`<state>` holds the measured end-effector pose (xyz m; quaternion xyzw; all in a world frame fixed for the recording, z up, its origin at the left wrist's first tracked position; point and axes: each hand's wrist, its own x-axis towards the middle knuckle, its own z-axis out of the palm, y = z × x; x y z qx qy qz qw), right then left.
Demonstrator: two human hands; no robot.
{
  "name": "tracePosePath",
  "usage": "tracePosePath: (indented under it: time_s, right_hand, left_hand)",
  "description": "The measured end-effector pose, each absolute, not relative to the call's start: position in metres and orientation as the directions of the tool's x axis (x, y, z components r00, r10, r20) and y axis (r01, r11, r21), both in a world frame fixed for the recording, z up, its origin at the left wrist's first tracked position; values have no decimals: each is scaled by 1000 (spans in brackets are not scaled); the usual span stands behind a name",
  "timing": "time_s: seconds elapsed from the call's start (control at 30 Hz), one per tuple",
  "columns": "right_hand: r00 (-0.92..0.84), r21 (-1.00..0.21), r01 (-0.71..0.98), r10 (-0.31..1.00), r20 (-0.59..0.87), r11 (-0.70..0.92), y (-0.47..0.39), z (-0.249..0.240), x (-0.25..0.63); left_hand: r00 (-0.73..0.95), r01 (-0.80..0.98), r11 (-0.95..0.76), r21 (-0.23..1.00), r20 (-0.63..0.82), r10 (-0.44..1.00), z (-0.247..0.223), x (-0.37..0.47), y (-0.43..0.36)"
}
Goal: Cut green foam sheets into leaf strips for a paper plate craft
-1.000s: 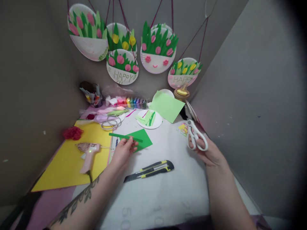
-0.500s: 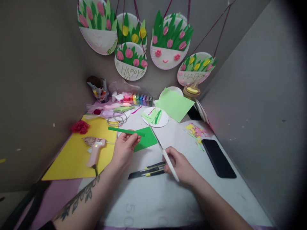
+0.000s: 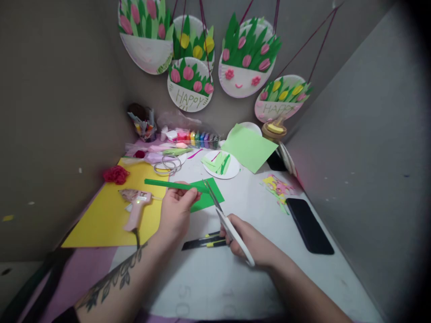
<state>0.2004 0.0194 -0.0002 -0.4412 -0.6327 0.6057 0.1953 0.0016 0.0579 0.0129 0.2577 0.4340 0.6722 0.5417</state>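
Note:
Pinched in my left hand (image 3: pixel 178 207) is a narrow green paper strip (image 3: pixel 160 183), its long end pointing left and its short end past my fingertips. My right hand (image 3: pixel 243 237) grips white-handled scissors (image 3: pixel 232 229). Their blades are slightly apart and reach up to the short end of the strip; whether they touch it I cannot tell. Behind my left hand a green paper sheet (image 3: pixel 210 193) lies on the table. Below the scissors, partly covered by my right hand, are black and yellow utility knives (image 3: pixel 204 242).
A pink glue gun (image 3: pixel 136 208) rests on yellow paper (image 3: pixel 97 224) at left. Paper scraps lie on a white plate (image 3: pixel 234 168). Light green paper (image 3: pixel 249 146) is behind it. A phone (image 3: pixel 310 226) lies at right. Paper-plate flower baskets (image 3: pixel 249 78) hang on the wall.
The scissors have opened and their tips have come up and left to the strip's right end. My left hand still holds the strip. The whole view has shifted slightly.

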Motion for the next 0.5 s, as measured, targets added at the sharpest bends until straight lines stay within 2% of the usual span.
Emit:
tracePosePath:
  time_s: [0.2, 0.5]
  right_hand:
    - [-550, -942, 309, 783, -291, -133, 20, -4, 199]
    - [-560, -949, 287, 780, -280, -134, 23, -1, 196]
  left_hand:
    - [-304, -400, -65, 914, -66, 950, 9, 1, 58]
    - [-295, -346, -15, 938, -94, 951, 8, 4, 55]
